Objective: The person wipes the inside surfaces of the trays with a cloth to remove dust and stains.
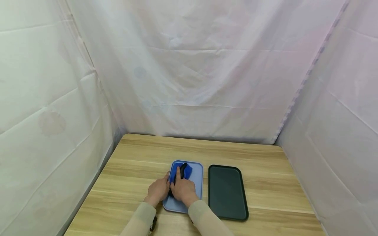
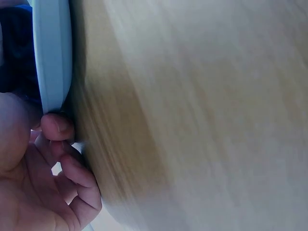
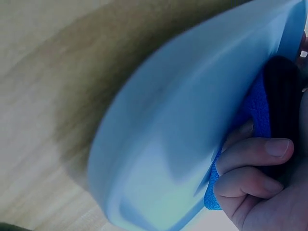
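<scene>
A light blue tray [image 1: 197, 190] lies on the wooden table, its left rim at my left hand [image 1: 158, 190]. In the left wrist view that hand's fingers are bent, pinching the tray's rim [image 2: 54, 62]. My right hand [image 1: 183, 189] is over the tray, holding a black, curved item [image 1: 182, 171] together with a blue cloth [image 1: 189, 171]. Its index finger lies forward along the black item. The right wrist view has the other fingers [image 3: 255, 154] curled round the textured blue cloth [image 3: 260, 113] and the black part [image 3: 283, 96]. The palm hides much of the black item.
A dark green tray [image 1: 226, 191] sits just right of the light blue one, with a narrow strip of table [image 1: 141, 157] between them. White fabric curtains [image 1: 192, 82] enclose the table at the back and both sides.
</scene>
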`<state>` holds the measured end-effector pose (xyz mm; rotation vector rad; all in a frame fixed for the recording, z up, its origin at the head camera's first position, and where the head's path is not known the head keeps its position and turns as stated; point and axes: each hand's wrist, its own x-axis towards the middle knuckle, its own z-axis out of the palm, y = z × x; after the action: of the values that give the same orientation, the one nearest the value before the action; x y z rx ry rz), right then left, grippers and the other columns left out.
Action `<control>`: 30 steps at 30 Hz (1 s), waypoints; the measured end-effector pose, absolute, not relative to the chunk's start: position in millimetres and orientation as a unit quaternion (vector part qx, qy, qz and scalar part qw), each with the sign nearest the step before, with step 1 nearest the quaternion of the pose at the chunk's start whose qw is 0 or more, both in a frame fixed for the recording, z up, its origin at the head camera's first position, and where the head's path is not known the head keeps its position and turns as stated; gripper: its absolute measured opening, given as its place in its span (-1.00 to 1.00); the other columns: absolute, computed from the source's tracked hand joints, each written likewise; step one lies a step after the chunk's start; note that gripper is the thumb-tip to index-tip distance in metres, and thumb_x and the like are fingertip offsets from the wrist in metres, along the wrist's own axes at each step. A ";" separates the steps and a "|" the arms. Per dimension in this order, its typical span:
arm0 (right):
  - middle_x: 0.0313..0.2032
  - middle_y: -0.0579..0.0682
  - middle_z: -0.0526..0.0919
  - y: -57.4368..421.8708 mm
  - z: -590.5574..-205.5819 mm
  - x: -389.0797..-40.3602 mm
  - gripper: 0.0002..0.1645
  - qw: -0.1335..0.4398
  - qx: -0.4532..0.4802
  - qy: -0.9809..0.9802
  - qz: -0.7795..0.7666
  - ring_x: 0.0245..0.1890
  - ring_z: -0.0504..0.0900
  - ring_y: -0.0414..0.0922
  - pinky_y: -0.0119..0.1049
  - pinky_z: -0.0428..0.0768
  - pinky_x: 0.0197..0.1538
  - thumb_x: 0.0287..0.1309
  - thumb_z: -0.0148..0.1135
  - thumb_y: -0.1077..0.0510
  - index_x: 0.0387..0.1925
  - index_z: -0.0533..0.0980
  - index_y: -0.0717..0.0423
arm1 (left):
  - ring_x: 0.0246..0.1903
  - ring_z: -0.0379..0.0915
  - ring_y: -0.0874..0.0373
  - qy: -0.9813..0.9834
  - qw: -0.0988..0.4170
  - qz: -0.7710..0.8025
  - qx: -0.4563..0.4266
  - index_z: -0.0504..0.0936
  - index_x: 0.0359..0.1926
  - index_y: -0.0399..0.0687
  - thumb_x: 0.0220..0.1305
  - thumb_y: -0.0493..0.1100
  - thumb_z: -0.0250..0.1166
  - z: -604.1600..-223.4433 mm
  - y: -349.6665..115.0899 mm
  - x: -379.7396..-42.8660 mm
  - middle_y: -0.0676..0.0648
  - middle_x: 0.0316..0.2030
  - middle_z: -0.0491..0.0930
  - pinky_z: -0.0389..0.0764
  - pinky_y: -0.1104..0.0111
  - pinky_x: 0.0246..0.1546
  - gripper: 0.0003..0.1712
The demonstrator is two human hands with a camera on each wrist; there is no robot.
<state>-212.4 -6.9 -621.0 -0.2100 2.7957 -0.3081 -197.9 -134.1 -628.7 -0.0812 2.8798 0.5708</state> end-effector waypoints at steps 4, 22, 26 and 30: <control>-0.66 0.01 0.52 -7.2 -623.2 -207.2 -0.03 0.152 -0.075 0.980 -0.104 -0.67 0.45 -0.07 -0.13 0.44 -0.51 0.30 -0.15 -0.40 0.54 -0.23 -0.16 | -0.56 0.46 0.08 0.974 0.103 0.200 -0.027 0.23 0.45 0.06 0.43 -0.04 0.06 -629.0 -134.4 -197.0 -0.21 -0.23 0.69 0.44 0.20 -0.61 -0.39; -0.74 -0.03 0.45 -7.6 -622.0 -189.6 -0.03 0.138 -0.085 0.981 -0.102 -0.72 0.42 -0.09 -0.13 0.39 -0.58 0.31 -0.17 -0.42 0.54 -0.24 -0.17 | -0.58 0.44 0.10 0.973 0.101 0.206 -0.021 0.24 0.44 0.03 0.41 -0.05 0.07 -627.7 -135.4 -196.2 -0.22 -0.20 0.69 0.43 0.20 -0.62 -0.38; -0.72 -0.03 0.47 -7.2 -621.7 -186.8 -0.03 0.139 -0.086 0.981 -0.104 -0.71 0.43 -0.09 -0.13 0.40 -0.57 0.30 -0.14 -0.40 0.54 -0.23 -0.17 | -0.59 0.42 0.10 0.973 0.105 0.207 -0.025 0.24 0.45 0.04 0.42 -0.04 0.06 -627.6 -135.5 -196.5 -0.21 -0.21 0.69 0.42 0.21 -0.62 -0.39; -0.70 -0.03 0.49 -6.9 -621.4 -184.2 -0.03 0.138 -0.083 0.981 -0.106 -0.70 0.44 -0.08 -0.13 0.41 -0.55 0.29 -0.11 -0.39 0.54 -0.22 -0.17 | -0.59 0.42 0.10 0.973 0.104 0.206 -0.022 0.24 0.45 0.03 0.42 -0.05 0.06 -627.8 -135.2 -196.2 -0.22 -0.21 0.69 0.41 0.22 -0.63 -0.39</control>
<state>-184.2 -6.9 -621.4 -0.2407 2.8389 -0.3067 -196.2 -135.2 -627.8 -0.0660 2.8697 0.6076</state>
